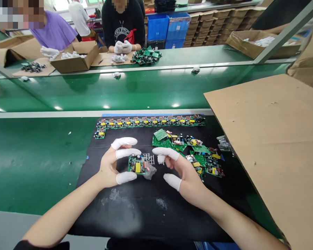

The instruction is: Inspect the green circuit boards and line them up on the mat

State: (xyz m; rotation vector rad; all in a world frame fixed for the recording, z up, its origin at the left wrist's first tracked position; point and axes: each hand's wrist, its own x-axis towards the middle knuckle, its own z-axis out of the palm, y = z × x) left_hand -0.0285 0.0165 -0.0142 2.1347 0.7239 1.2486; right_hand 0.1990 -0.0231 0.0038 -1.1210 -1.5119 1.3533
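Note:
In the middle of the head view, my left hand (pixel 109 169) is closed on a small green circuit board (pixel 137 167) with a yellow block on it. White finger cots cover its thumb and fingertips. A soft-looking grey lump (pixel 150 172) shows at the board's right end; whether it is stuck on or lies behind cannot be made out. To the right, my right hand (pixel 189 175), also in finger cots, has its fingers apart and holds nothing. Beyond that hand lies a loose pile of circuit boards (pixel 202 149). All this is over a black mat (pixel 114 211).
A row of circuit boards (pixel 146 122) lines the mat's far edge. A large cardboard sheet (pixel 271 139) rises at the right. Across the green conveyor belt (pixel 151 90), a co-worker in black (pixel 123 26) sits behind a heap of boards (pixel 146 56); an open carton (pixel 75 60) stands nearby.

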